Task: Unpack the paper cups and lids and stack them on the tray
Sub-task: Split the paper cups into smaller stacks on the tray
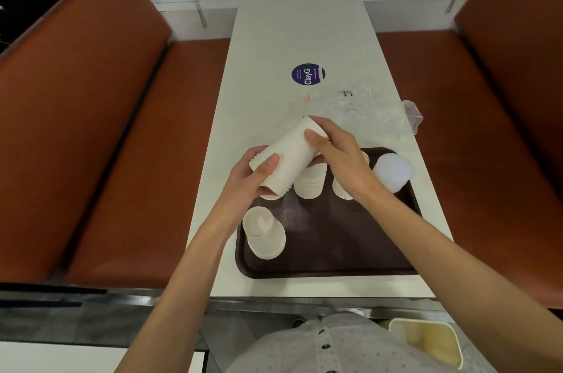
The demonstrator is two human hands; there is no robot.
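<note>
Buttons of a pale shirt point(335, 348) fill the bottom edge, with a cream tub point(426, 342) just to their right. Beyond them both forearms reach over a dark tray point(335, 254) on a white table point(289, 37). The hands hold a cup stack point(289, 149) tilted above the tray's far left corner, rims toward the person and base pointing away. The left hand point(248, 182) curls round the rim end, thumb point(269, 164) on top and the other fingers underneath. The right hand point(338, 159) wraps the base end, its thumb point(313, 136) pressed on the side and its fingers over the far end, so the stack spans the gap between the two grips. Set-down stacks point(310, 182) already stand on the tray, one near stack point(265, 234) closest to the person, and a column of translucent lids point(393, 171) stands at the far right corner. Crumpled clear wrap point(365, 110) lies on the table behind the tray. The step looks like turning this stack upright and placing it. To do that well, the person should keep light, even pressure at both ends so the nested cups do not slide apart. Lowering it rims-down into the bare middle of the tray would keep it from knocking its neighbours.
</note>
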